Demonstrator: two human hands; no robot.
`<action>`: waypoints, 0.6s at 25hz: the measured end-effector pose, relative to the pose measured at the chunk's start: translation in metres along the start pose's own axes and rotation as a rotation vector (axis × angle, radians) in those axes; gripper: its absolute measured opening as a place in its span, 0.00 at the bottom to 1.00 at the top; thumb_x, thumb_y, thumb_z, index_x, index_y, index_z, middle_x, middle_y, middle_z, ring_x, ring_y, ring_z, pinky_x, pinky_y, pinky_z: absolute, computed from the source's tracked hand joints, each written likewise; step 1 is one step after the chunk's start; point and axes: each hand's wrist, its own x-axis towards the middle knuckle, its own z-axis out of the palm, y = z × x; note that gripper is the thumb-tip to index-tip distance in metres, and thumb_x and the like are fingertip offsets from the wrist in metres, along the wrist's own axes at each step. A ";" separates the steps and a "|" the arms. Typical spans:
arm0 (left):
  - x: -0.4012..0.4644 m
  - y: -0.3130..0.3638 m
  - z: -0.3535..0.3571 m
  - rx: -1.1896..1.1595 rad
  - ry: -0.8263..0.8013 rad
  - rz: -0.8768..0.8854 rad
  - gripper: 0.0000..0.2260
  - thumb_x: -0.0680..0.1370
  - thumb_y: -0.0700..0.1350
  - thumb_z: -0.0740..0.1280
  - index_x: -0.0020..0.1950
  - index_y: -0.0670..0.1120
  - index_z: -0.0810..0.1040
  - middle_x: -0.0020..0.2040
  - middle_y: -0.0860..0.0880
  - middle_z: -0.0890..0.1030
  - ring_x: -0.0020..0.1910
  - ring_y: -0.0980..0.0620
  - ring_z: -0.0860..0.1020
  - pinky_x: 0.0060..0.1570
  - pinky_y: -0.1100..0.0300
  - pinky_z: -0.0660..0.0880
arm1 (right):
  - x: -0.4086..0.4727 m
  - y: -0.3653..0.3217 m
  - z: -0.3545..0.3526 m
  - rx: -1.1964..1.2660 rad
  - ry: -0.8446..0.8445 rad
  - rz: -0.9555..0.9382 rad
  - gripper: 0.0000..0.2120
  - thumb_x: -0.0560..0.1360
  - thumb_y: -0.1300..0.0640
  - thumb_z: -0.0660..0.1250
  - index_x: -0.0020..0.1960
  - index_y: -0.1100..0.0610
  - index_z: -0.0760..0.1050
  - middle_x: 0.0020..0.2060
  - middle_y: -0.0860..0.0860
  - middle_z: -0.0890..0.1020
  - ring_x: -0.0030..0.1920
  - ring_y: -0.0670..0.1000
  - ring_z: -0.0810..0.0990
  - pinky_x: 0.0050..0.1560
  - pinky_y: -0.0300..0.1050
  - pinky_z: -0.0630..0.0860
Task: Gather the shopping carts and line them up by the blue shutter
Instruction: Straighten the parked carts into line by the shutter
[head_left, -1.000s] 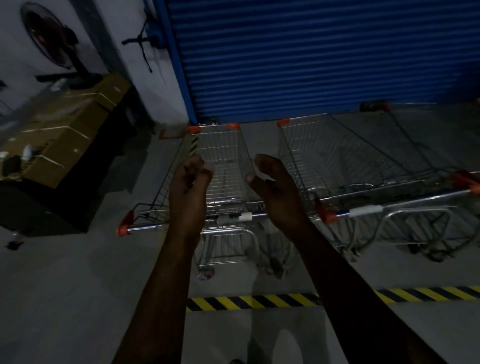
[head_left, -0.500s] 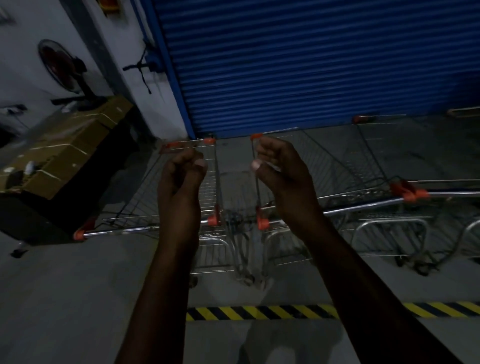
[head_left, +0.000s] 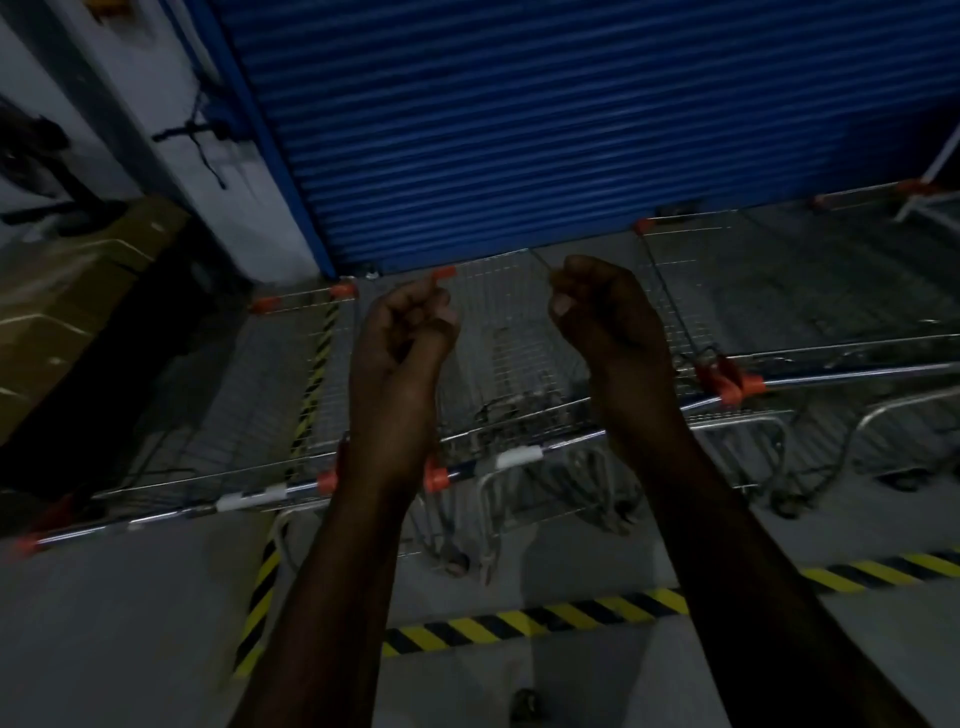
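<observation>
3 wire shopping carts with orange corners (head_left: 498, 364) stand before the ribbed blue shutter (head_left: 519, 130); left hand (head_left: 402, 332) and right hand (head_left: 605, 312), curled, hold nothing.

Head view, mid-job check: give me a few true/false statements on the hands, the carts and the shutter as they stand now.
1. Both hands are raised with fingers curled and hold nothing. True: the left hand and right hand are in front of the carts, gripping no handle.
2. The blue shutter is rolled up. False: it is down to the floor.
3. At least three shopping carts stand side by side facing the shutter. True: left cart, middle cart, right cart.
4. The cart handles have green end caps. False: the caps are orange-red.
5. Yellow-and-black hazard tape runs across the floor on the near side of the carts. True.
</observation>
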 end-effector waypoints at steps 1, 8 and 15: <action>0.006 -0.001 0.007 -0.017 -0.013 -0.006 0.14 0.80 0.44 0.67 0.66 0.44 0.76 0.61 0.50 0.82 0.59 0.58 0.80 0.55 0.68 0.76 | 0.007 0.000 -0.005 -0.011 -0.004 0.004 0.18 0.74 0.54 0.69 0.63 0.55 0.75 0.60 0.53 0.80 0.64 0.51 0.78 0.60 0.45 0.76; 0.047 -0.046 0.046 -0.083 -0.216 -0.035 0.09 0.78 0.36 0.68 0.58 0.42 0.78 0.54 0.49 0.82 0.51 0.61 0.81 0.50 0.69 0.74 | 0.057 0.028 -0.038 -0.104 0.061 -0.020 0.15 0.73 0.53 0.70 0.58 0.52 0.76 0.58 0.58 0.81 0.60 0.56 0.79 0.54 0.44 0.75; 0.055 -0.089 0.053 0.031 -0.187 -0.139 0.09 0.78 0.39 0.70 0.58 0.43 0.80 0.54 0.49 0.84 0.52 0.60 0.81 0.50 0.68 0.76 | 0.094 0.072 -0.039 -0.115 -0.044 0.009 0.12 0.73 0.50 0.69 0.56 0.49 0.77 0.55 0.56 0.82 0.59 0.56 0.79 0.58 0.51 0.75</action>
